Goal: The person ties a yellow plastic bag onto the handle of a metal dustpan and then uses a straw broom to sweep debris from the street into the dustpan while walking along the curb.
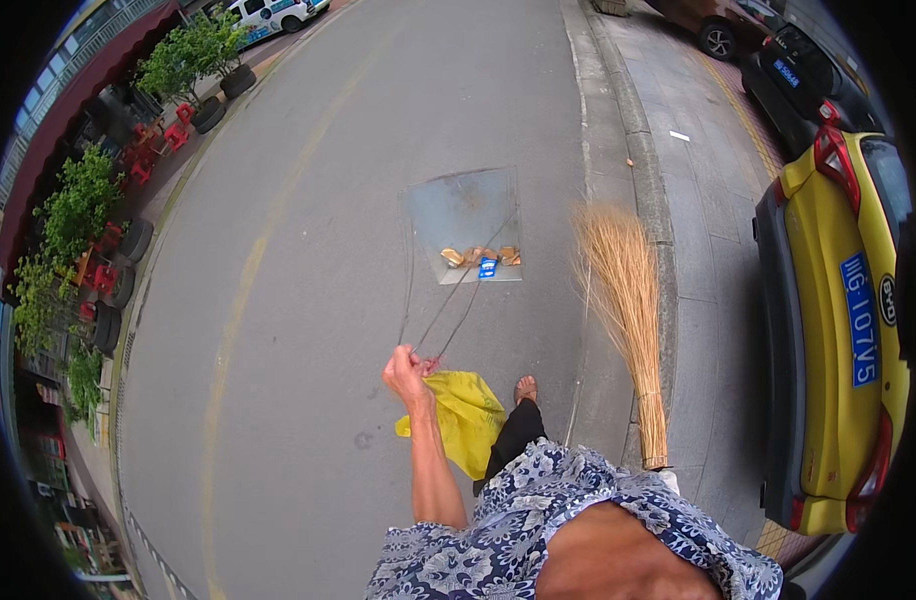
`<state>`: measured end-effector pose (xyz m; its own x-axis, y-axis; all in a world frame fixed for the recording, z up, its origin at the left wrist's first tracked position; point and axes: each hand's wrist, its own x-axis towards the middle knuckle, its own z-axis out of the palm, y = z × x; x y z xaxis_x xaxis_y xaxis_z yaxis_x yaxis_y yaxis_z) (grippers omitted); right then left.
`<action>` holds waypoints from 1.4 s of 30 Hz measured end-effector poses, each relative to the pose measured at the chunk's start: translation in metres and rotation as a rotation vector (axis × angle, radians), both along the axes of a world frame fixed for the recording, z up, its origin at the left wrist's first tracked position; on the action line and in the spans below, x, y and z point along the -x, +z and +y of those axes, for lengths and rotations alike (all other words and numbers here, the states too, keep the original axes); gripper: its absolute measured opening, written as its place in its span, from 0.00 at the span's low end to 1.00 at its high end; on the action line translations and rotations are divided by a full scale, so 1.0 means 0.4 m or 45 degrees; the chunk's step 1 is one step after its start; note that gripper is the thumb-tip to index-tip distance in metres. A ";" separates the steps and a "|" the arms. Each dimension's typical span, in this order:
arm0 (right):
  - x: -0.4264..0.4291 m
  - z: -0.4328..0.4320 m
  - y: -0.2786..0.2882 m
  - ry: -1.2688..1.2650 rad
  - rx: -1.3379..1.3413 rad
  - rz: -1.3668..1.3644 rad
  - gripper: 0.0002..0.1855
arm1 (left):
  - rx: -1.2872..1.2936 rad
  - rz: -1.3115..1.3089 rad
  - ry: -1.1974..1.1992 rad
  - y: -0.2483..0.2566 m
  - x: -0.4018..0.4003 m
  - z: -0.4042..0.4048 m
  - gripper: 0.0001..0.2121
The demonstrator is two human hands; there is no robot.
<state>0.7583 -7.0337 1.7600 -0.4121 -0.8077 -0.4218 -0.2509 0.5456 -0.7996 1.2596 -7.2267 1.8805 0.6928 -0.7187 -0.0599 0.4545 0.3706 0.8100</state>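
Note:
My left hand (408,375) is closed around the thin dark cords (440,311) of a metal dustpan (458,202). A yellow plastic bag (461,420) hangs just below that hand, its top bunched against the fingers. Down low over the road, the dustpan carries several crumpled brown scraps (473,256) and a blue packet (488,268) along its near edge. To the right a straw broom (623,292) points ahead, bristles spread at the far end. My right hand is out of view; a small white patch (669,480) beside the broom's near end is too unclear to name.
A stone kerb (638,150) runs along the right of the asphalt road (315,300). Beyond it a yellow car (825,330) and a black car (803,82) are parked. Potted trees (82,202), tyres (135,240) and red stools (176,136) line the left side.

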 end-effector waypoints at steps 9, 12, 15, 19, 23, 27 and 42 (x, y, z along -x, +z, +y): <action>0.056 0.056 -0.092 -0.021 -0.014 0.006 0.13 | -0.178 -0.292 -0.160 -0.159 0.069 -0.055 0.16; 0.055 0.060 -0.105 -0.019 -0.017 0.008 0.13 | -0.288 -0.337 -0.072 -0.241 0.003 -0.010 0.17; 0.067 0.058 -0.114 -0.020 -0.018 0.029 0.13 | -0.437 -0.400 0.026 -0.321 -0.053 0.070 0.17; 0.073 0.024 -0.124 0.013 -0.006 0.026 0.13 | -0.584 -0.374 0.086 -0.416 -0.131 0.129 0.17; 0.101 -0.015 -0.128 0.012 -0.011 0.032 0.13 | -0.878 -0.481 0.106 -0.535 -0.151 0.199 0.18; 0.162 -0.192 -0.021 0.034 0.058 0.068 0.13 | -0.957 -0.510 0.110 -0.360 -0.109 -0.007 0.18; 0.644 -1.021 0.530 -0.148 0.137 0.141 0.18 | -0.815 -0.618 -0.074 0.069 0.451 -0.895 0.17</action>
